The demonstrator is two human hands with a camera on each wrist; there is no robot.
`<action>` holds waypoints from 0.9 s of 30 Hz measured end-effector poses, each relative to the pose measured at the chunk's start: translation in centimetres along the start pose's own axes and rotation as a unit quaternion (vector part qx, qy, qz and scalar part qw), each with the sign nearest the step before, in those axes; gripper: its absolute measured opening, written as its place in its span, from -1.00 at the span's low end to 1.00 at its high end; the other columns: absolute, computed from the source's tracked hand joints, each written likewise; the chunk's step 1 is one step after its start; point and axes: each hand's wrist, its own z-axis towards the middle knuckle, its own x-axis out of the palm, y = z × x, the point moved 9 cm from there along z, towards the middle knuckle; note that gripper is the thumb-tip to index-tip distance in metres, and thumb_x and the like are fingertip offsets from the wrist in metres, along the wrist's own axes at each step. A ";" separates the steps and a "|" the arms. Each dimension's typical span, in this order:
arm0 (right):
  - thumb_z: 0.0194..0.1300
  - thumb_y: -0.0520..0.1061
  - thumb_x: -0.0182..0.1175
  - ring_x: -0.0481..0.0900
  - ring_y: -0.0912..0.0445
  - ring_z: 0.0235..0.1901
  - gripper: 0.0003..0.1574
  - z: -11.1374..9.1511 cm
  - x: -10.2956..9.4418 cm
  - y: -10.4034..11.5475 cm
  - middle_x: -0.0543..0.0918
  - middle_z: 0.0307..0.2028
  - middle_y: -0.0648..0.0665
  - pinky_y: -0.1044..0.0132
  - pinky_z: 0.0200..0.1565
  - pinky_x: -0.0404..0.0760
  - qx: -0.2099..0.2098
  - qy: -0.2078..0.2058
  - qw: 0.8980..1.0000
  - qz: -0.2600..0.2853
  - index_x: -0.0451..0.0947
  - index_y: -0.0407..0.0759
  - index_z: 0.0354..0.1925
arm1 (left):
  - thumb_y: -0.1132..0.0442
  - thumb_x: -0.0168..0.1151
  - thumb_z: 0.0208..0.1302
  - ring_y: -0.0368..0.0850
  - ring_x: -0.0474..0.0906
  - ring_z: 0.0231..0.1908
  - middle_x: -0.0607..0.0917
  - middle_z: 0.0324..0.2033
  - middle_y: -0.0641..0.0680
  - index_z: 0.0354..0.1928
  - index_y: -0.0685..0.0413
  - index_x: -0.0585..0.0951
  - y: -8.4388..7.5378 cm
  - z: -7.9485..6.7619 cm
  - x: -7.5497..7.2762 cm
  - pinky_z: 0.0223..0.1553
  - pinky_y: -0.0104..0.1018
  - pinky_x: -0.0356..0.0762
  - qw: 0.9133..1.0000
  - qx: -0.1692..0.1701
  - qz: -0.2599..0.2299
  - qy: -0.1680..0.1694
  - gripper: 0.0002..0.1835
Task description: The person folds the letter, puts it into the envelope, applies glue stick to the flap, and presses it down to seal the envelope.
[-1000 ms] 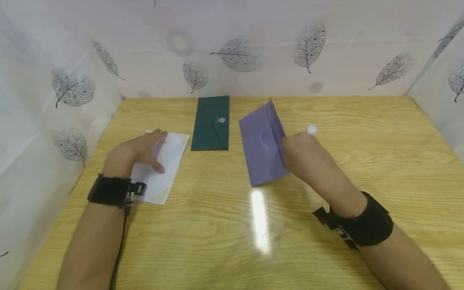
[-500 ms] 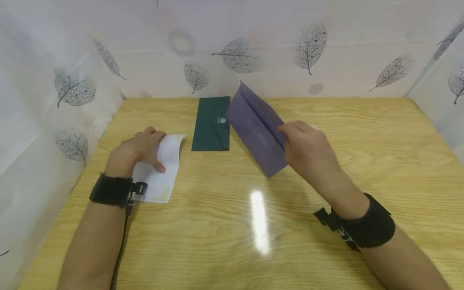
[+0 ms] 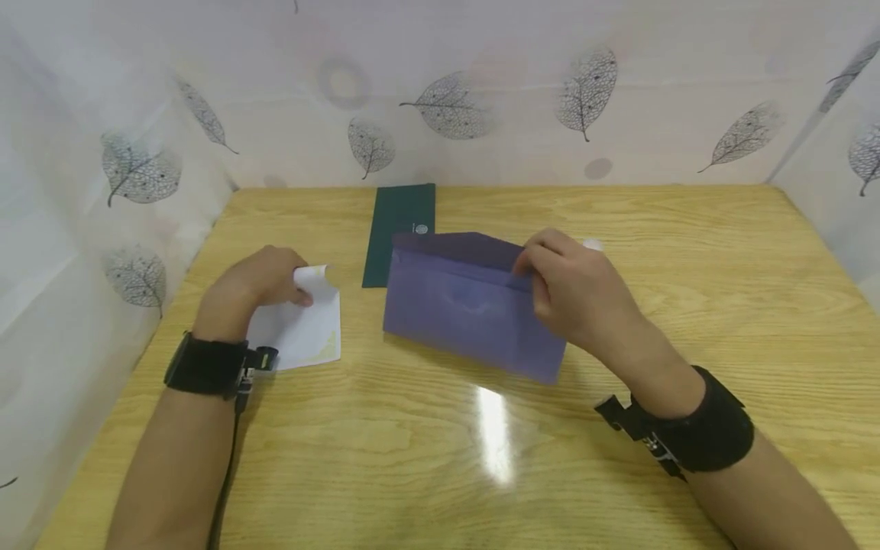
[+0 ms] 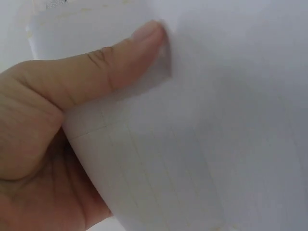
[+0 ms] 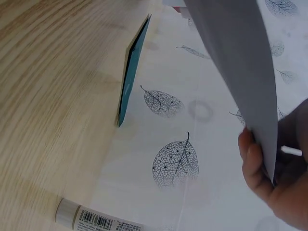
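In the head view my left hand (image 3: 256, 281) pinches a white sheet of letter paper (image 3: 302, 332) with yellow corner decoration, its far edge curling up. The left wrist view shows the thumb lying across the paper (image 4: 192, 144), which carries faint ruled lines. My right hand (image 3: 574, 286) grips a purple envelope (image 3: 461, 313) by its upper right side, thumb and fingers on either face. The envelope is held tilted, its pointed flap raised along the top. It covers part of a dark green envelope (image 3: 404, 210) lying behind.
A white tube with a barcode label (image 5: 101, 220) lies on the wooden table (image 3: 385, 458); only its white end (image 3: 593, 244) shows behind my right hand in the head view. A leaf-printed cloth (image 3: 509, 99) closes off the back and sides.
My right hand has turned the purple envelope from steeply slanted to nearly sideways, with its free end swinging left and down. My left hand has gathered and lifted the paper's far edge.
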 end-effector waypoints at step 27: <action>0.19 -0.33 0.02 0.58 0.09 -0.33 -0.75 -1.2 6.8 -0.8 0.63 -0.29 -0.07 0.21 -0.31 0.59 -0.001 0.265 0.964 0.007 0.52 -0.12 -0.18 | 0.44 0.10 0.02 -0.04 0.44 -0.54 0.61 -0.48 0.02 -0.34 0.02 0.58 -10.0 -7.9 -8.6 -0.57 -0.05 0.43 0.947 0.116 0.077 -0.288 -0.81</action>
